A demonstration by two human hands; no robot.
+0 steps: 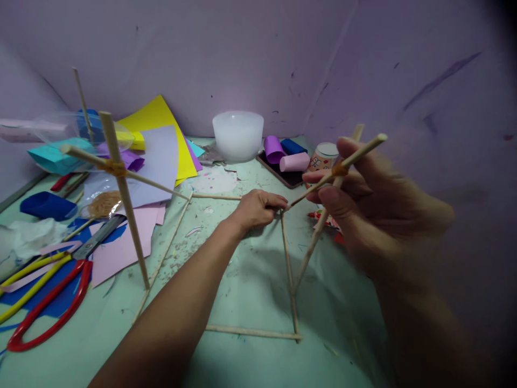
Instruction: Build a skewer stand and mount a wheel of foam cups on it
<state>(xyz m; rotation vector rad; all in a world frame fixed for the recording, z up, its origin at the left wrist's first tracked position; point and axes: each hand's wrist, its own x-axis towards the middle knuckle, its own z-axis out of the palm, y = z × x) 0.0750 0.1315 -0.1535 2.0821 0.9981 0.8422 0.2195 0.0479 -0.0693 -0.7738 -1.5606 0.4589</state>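
dim, purplish light | right edge vignetted dark | near hand blurred

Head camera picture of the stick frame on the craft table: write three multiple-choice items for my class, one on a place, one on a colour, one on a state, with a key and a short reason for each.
1. Where does the white bowl stand?
A. at the back by the wall
B. inside the stick frame
C. on the scissors

2. What colour are the handles of the scissors?
A. green
B. red
C. white

3. How is the crossed pair of sticks in the right hand placed?
A. lying flat on the table
B. lifted above the table
C. standing in the bowl

Key:
1 A, the bowl sits at the far edge of the table against the wall.
2 B, the loops at the lower left are red.
3 B, the fingers hold the pair up in the air, while the left hand pinches a corner of the stick frame.
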